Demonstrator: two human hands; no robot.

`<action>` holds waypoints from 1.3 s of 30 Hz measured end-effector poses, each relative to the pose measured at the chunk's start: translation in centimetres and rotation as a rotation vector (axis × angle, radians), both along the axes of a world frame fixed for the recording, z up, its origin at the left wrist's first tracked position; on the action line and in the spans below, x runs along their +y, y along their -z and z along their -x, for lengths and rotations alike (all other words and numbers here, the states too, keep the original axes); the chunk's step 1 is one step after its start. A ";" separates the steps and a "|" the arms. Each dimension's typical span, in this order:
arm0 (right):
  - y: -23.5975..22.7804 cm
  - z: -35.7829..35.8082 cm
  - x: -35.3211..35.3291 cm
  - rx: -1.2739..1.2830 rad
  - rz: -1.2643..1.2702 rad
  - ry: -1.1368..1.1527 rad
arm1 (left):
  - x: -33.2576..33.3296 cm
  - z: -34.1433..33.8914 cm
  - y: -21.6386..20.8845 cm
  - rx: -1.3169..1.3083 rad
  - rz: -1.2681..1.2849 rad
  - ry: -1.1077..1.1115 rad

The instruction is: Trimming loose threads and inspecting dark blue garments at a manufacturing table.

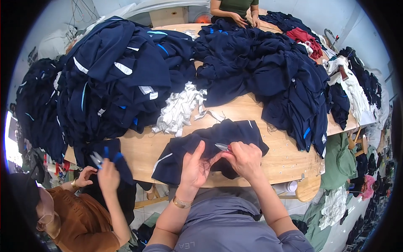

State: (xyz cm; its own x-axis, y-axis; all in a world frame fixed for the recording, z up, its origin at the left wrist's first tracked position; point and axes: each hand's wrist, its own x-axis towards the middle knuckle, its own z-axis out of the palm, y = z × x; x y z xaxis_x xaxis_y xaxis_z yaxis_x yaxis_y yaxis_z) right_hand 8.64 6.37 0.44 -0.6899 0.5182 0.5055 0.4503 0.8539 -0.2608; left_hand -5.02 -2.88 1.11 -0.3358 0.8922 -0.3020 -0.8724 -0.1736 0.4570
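Observation:
A dark navy garment (210, 136) with a thin white stripe lies bunched on the table in front of me. My right hand (247, 160) is closed around a pair of thread snips (222, 147) with red handles, the metal blades pointing left over the cloth. Beside it, my left hand (194, 168) is turned palm inward, thumb up and apart from the fingers, which reach toward the right hand. Thin dark threads (205, 165) show against the left palm. Part of the garment is hidden behind both hands.
Large heaps of navy garments (113, 75) cover the table's far side, with white fabric strips (180, 109) between them and me. At left, a person in brown (84, 218) works with snips (97, 160). Another person in green (235, 7) stands across the table.

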 end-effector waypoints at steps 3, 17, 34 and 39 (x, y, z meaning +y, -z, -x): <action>-0.2 0.1 0.2 -0.012 -0.014 -0.007 | 0.1 0.0 0.0 0.030 0.000 0.005; -0.3 0.0 0.7 0.001 -0.076 -0.055 | 0.0 -0.4 -0.1 0.122 0.020 -0.011; -0.8 -0.2 1.1 -0.029 -0.087 -0.078 | 0.0 -0.9 0.6 0.212 -0.001 -0.041; -0.6 -0.3 1.1 -0.024 -0.103 -0.082 | 0.0 -1.1 0.1 0.212 0.006 -0.068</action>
